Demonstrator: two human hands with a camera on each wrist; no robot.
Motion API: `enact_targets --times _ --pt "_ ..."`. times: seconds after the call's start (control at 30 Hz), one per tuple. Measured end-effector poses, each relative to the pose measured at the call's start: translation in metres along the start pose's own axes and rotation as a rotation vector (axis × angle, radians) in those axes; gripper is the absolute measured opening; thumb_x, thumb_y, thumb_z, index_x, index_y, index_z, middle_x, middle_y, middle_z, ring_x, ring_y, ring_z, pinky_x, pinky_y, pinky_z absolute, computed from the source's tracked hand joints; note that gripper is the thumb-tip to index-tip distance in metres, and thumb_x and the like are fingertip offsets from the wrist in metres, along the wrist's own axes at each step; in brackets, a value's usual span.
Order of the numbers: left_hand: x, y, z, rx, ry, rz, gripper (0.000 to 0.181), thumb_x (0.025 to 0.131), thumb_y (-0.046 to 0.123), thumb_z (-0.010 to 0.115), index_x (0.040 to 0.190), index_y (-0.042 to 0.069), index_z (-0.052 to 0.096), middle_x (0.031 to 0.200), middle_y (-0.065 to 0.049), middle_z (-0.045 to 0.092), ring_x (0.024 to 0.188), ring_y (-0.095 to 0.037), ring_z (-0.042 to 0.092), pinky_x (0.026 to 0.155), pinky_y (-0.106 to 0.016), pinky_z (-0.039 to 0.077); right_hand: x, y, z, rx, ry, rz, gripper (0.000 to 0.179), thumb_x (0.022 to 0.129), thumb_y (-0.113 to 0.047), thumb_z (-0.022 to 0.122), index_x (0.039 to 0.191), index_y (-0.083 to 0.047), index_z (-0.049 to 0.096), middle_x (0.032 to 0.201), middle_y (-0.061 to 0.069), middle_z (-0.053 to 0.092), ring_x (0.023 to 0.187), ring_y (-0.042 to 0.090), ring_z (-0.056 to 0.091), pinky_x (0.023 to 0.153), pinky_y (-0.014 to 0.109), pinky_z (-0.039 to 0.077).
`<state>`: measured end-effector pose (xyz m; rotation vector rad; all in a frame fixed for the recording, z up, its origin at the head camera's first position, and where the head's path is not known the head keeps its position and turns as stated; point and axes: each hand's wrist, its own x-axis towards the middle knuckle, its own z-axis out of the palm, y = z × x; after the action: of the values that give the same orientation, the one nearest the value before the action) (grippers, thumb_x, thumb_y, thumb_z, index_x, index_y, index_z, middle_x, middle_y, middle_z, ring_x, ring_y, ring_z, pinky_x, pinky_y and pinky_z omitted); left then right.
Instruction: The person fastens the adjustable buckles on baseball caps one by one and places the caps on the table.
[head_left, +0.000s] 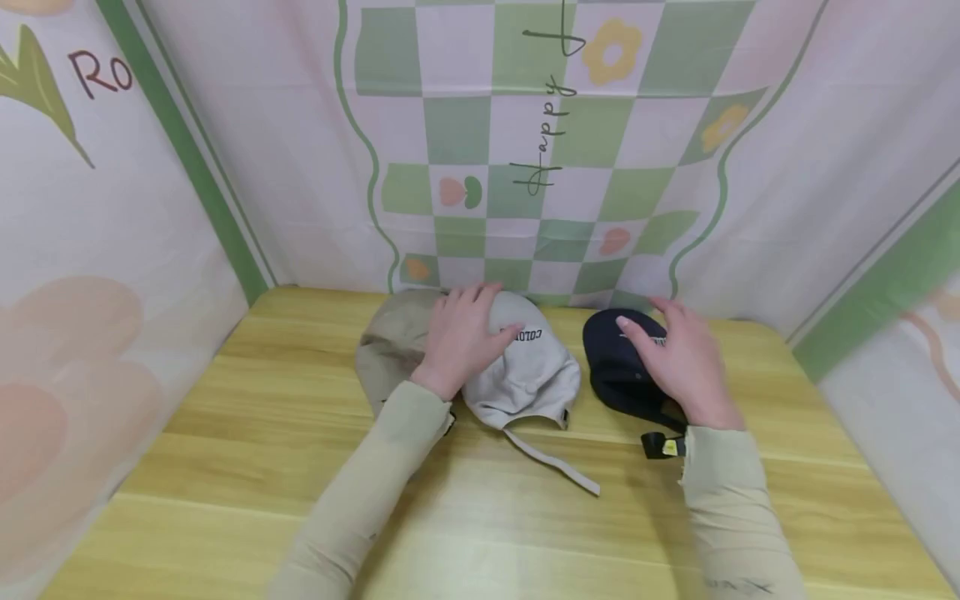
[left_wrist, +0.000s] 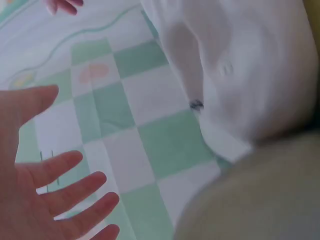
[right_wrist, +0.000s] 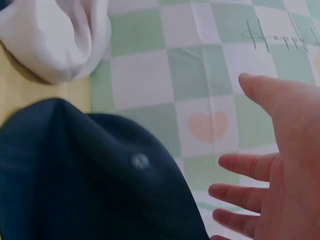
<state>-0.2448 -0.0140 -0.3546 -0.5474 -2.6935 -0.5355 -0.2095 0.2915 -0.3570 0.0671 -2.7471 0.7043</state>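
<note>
Three baseball caps lie in a row at the back of the table. On the left is a khaki cap (head_left: 386,354), in the middle a light grey cap (head_left: 542,367) with dark lettering and a loose strap, and on the right a navy cap (head_left: 611,367). My left hand (head_left: 461,337) is over the khaki and grey caps, hiding part of both. In the left wrist view its fingers (left_wrist: 82,192) are spread and hold nothing. Over the navy cap is my right hand (head_left: 688,362). The right wrist view shows its fingers (right_wrist: 245,195) extended beside the cap, gripping nothing.
The caps rest on a wood-grain table (head_left: 480,533). Right behind its far edge hangs a checkered green and white curtain (head_left: 517,133). Printed fabric walls (head_left: 112,250) stand at both sides. The grey cap's strap (head_left: 558,464) trails forward across the table.
</note>
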Motion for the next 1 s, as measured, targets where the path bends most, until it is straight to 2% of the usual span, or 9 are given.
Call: enact_targets --times 0.1,0.27,0.5,0.63,0.8,0.87,1.0 --pt "-0.002 0.010 0.005 -0.114 -0.006 0.004 0.060 0.096 0.052 0.066 0.141 0.013 0.059 0.137 -0.007 0.061 0.125 -0.028 0.055 0.102 -0.043 0.046 -0.001 0.009 -0.006 0.001 0.016 0.035 0.081 0.101 -0.060 0.050 0.147 0.007 0.046 0.145 0.033 0.046 0.131 0.054 0.040 0.104 0.067 0.033" --pt "-0.005 0.027 0.015 -0.316 -0.064 0.020 0.056 0.098 0.045 0.066 0.140 0.008 0.059 0.138 -0.006 0.061 0.128 -0.023 0.054 0.108 -0.034 0.041 -0.003 0.021 -0.015 -0.017 0.024 0.090 0.077 0.103 -0.059 0.046 0.141 0.008 0.050 0.140 0.035 0.050 0.128 0.055 0.043 0.102 0.067 0.035" --pt "-0.005 0.048 0.031 -0.549 -0.152 -0.036 0.052 0.098 0.036 0.068 0.141 0.008 0.058 0.137 -0.008 0.061 0.126 -0.023 0.057 0.101 -0.031 0.046 -0.008 0.039 -0.027 -0.013 -0.062 0.186 0.084 0.104 -0.062 0.034 0.145 0.011 0.044 0.145 0.038 0.042 0.130 0.058 0.038 0.102 0.069 0.033" --pt "-0.004 0.060 0.038 -0.619 -0.186 -0.075 0.052 0.098 0.037 0.069 0.140 0.009 0.059 0.133 -0.007 0.063 0.122 -0.022 0.058 0.098 -0.030 0.048 -0.011 0.048 -0.033 -0.031 -0.133 0.242 0.089 0.104 -0.064 0.025 0.146 0.013 0.040 0.146 0.039 0.039 0.129 0.059 0.037 0.100 0.070 0.034" --pt "-0.001 0.074 0.046 -0.649 -0.259 -0.106 0.056 0.098 0.040 0.069 0.143 0.010 0.057 0.130 -0.006 0.063 0.117 -0.023 0.060 0.092 -0.029 0.049 -0.018 0.061 -0.040 -0.040 -0.225 0.295 0.091 0.105 -0.062 0.016 0.146 0.017 0.036 0.144 0.043 0.037 0.126 0.062 0.037 0.098 0.071 0.035" --pt "0.000 0.079 0.050 -0.659 -0.292 -0.118 0.058 0.098 0.041 0.068 0.144 0.010 0.055 0.131 -0.007 0.063 0.117 -0.023 0.060 0.092 -0.028 0.049 -0.021 0.066 -0.042 -0.045 -0.252 0.302 0.089 0.106 -0.058 0.015 0.145 0.019 0.035 0.143 0.045 0.035 0.125 0.064 0.037 0.099 0.072 0.035" --pt "-0.001 0.086 0.057 -0.706 -0.362 -0.182 0.063 0.098 0.044 0.067 0.147 0.009 0.051 0.130 -0.007 0.063 0.114 -0.019 0.061 0.091 -0.028 0.050 -0.028 0.077 -0.044 -0.060 -0.293 0.315 0.091 0.106 -0.060 0.016 0.143 0.021 0.036 0.142 0.046 0.035 0.123 0.065 0.037 0.096 0.072 0.037"
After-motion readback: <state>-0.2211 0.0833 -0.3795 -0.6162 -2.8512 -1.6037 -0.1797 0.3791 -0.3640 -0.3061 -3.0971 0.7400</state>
